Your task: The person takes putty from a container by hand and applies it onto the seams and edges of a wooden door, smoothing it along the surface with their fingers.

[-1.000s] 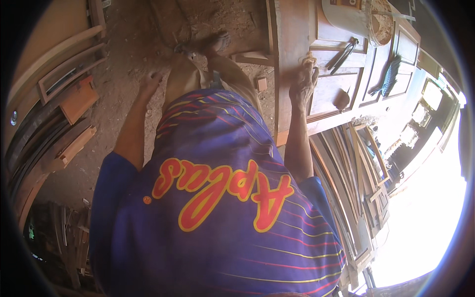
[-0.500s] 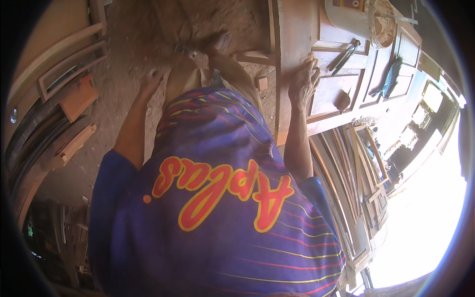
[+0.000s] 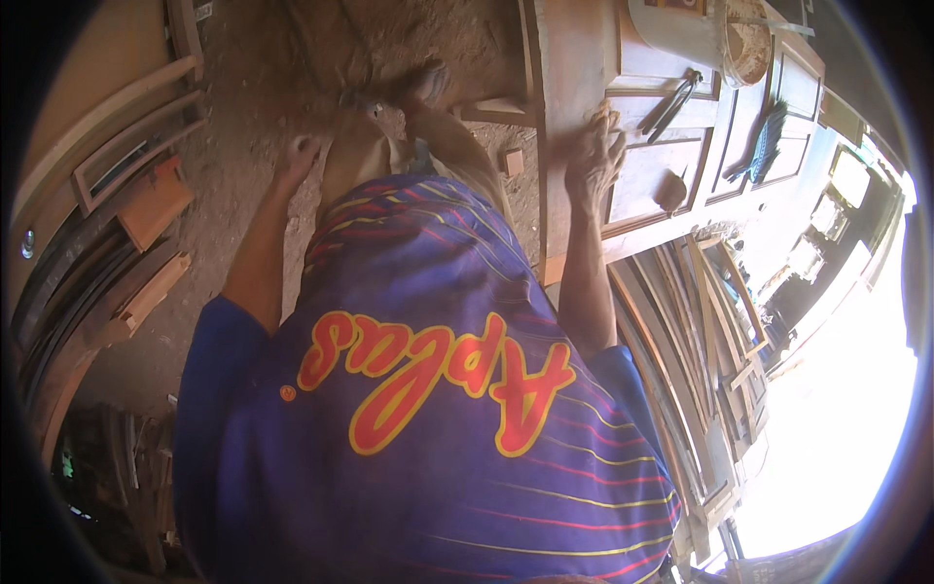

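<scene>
Left hand [image 3: 303, 154] hanging beside a beige-trousered thigh [image 3: 350, 164], reddish-brown panelled wooden door [image 3: 637, 182] under the bent, palm-down right hand [image 3: 594, 159], whether either grips anything unclear.

You wear a purple-blue shirt [image 3: 409, 496] with thin red and yellow stripes [image 3: 413, 216], red lettering [image 3: 469, 365] edged in yellow, plain blue sleeves [image 3: 229, 360] and tan trousers [image 3: 455, 151], amid a brown dirt floor [image 3: 229, 175], a reddish-brown panelled door [image 3: 642, 185], a whitish bucket [image 3: 686, 34] and an orange-brown board [image 3: 156, 209].
</scene>
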The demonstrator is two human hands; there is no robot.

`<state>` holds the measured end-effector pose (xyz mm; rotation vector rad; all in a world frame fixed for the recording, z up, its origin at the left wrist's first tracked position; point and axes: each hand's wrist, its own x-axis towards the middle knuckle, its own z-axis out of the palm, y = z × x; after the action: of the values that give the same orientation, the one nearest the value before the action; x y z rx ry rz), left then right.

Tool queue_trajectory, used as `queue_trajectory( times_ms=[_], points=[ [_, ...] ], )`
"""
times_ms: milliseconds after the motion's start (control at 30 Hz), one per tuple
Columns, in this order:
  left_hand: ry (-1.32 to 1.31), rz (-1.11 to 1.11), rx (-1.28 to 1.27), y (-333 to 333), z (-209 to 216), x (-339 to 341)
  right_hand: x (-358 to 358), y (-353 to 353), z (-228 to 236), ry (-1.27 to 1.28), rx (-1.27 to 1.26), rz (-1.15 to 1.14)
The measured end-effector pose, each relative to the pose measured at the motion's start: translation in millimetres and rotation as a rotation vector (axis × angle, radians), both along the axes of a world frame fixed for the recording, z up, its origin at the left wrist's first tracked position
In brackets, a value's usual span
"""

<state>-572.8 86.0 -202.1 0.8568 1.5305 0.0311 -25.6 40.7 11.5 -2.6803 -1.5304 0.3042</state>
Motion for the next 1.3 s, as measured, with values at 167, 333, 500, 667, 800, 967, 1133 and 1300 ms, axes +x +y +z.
queue_trajectory(
  times_ms=[167,333,500,667,800,967,1133,1300],
  points=[
    [-0.013,0.014,-0.032,10,2,-2,30,18,2,0.079,0.191,-0.128],
    [0.038,0.048,-0.076,10,7,-2,8,2,-1,0.15,0.063,-0.044],
    [0.034,-0.036,-0.065,13,8,-3,1,-2,-3,0.139,0.135,-0.014],
    [0.013,-0.003,-0.045,16,3,6,-10,-2,3,0.082,-0.019,-0.114],
    [-0.005,-0.048,0.005,28,-2,12,39,3,6,0.069,0.16,-0.159],
    [0.023,0.138,0.07,9,-31,-4,26,8,-2,0.165,0.033,-0.128],
    [0.012,0.102,0.039,18,-14,-6,24,7,-2,0.125,0.095,-0.05],
    [0.052,-0.055,-0.043,32,10,7,40,2,-4,0.006,0.004,0.061]
  ],
)
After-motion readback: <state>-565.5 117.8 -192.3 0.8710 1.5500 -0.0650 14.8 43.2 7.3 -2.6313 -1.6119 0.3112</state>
